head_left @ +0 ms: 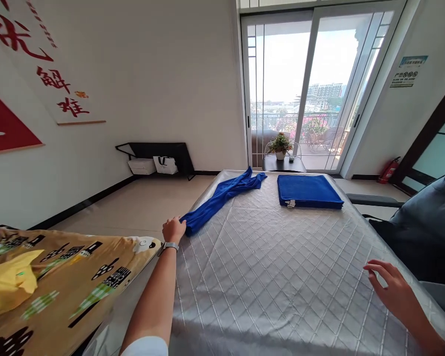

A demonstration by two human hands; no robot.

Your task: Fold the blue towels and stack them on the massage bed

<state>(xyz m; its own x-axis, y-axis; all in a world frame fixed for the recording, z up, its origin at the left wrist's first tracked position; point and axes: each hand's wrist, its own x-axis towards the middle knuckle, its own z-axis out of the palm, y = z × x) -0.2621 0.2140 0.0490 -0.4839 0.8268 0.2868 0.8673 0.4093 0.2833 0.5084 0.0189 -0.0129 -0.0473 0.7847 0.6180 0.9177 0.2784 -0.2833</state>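
My left hand (173,230), with a watch on its wrist, is closed on the near end of a loose blue cloth (222,194). The cloth lies bunched lengthwise along the left edge of the table, which has a silver quilted cover (267,262). At the far right of the cover sits a flat, neatly folded blue stack of cloth (308,190) with a small white tag at its front edge. Over the right side of the table hovers my right hand (389,286), fingers apart and holding nothing.
To the left is a brown patterned cloth-covered surface (107,262) with a yellow cloth (13,284) on it. Beyond the table stands a potted plant (281,143) on a small table by the sliding door. A dark padded seat (433,212) borders the right side.
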